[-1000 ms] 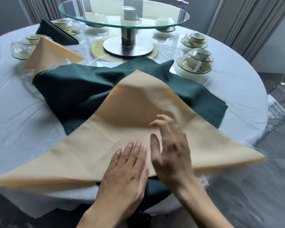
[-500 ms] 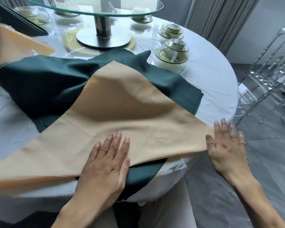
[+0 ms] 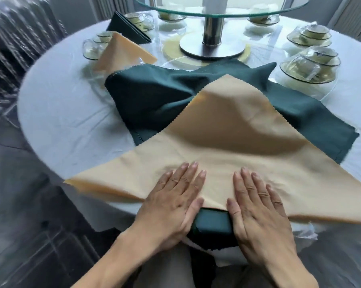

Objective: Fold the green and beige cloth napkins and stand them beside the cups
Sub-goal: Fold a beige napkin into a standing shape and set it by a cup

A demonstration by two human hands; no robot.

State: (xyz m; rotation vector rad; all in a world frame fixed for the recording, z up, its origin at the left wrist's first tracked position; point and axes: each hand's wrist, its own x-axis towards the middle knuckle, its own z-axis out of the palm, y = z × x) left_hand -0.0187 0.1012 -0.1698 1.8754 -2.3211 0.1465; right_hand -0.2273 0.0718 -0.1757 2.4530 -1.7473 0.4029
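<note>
Your right hand (image 3: 258,213) is now lying back beside your left hand (image 3: 175,204); both are pressing flat, fingers straight, on the beige napkin (image 3: 227,146) over the green napkin (image 3: 154,100).

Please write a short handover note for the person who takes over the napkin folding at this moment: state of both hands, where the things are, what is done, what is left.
Left hand: flat, fingers straight, pressing the near edge of the beige napkin.
Right hand: the same, beside it.
The beige napkin lies as a triangle over the spread green napkin, near the table edge.
Done: one folded beige napkin and one folded green napkin stand by the cups at far left.
Left: finish folding this pair and stand them beside the cups at right.
</note>
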